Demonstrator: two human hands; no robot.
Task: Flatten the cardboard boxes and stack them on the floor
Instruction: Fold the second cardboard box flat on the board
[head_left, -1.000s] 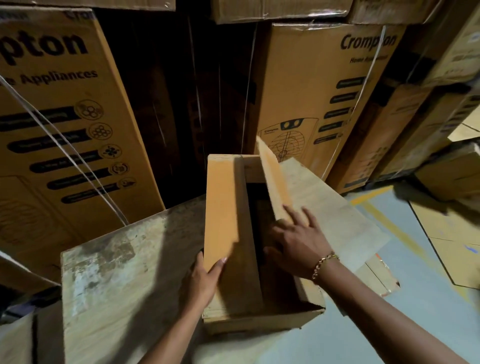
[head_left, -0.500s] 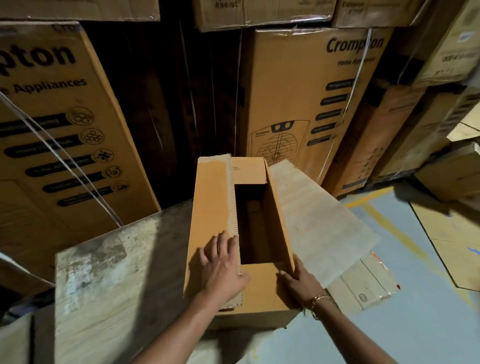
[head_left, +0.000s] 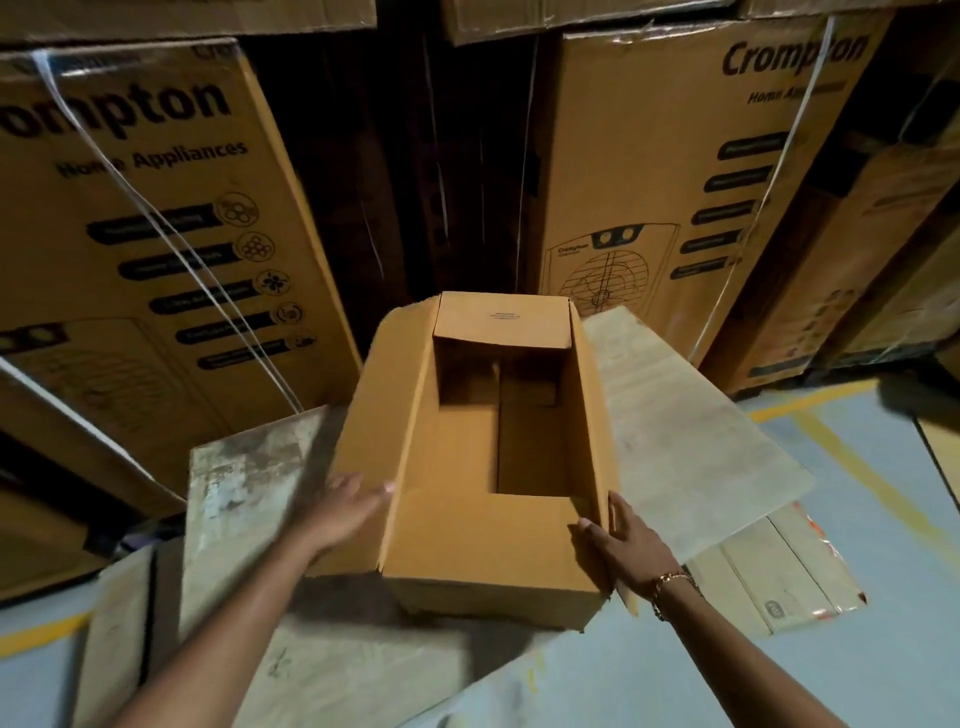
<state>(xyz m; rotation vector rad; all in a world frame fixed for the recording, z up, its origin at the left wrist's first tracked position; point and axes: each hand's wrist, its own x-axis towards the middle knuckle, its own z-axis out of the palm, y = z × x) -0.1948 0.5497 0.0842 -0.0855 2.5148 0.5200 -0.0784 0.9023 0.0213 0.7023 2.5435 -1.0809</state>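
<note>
An orange-brown cardboard box (head_left: 483, 545) stands in the middle with its top flaps spread and its dark inside showing. It rests on a pale, worn flattened sheet of cardboard (head_left: 691, 441) lying on the floor. My left hand (head_left: 345, 512) lies with straight fingers against the box's left flap from outside. My right hand (head_left: 626, 545) grips the near right corner, thumb on the top edge and fingers along the outer side. A gold bracelet is on that wrist.
Tall printed appliance cartons (head_left: 145, 218) stand close behind on the left, and others (head_left: 675, 171) on the right, with a dark gap between. A smaller flattened box (head_left: 795, 582) lies at the right on the grey-blue floor (head_left: 883, 519) with yellow lines.
The left flap has swung outward and the box stands more open. My left hand slid from the flap's top to its outer side. My right hand stayed at the near right corner.
</note>
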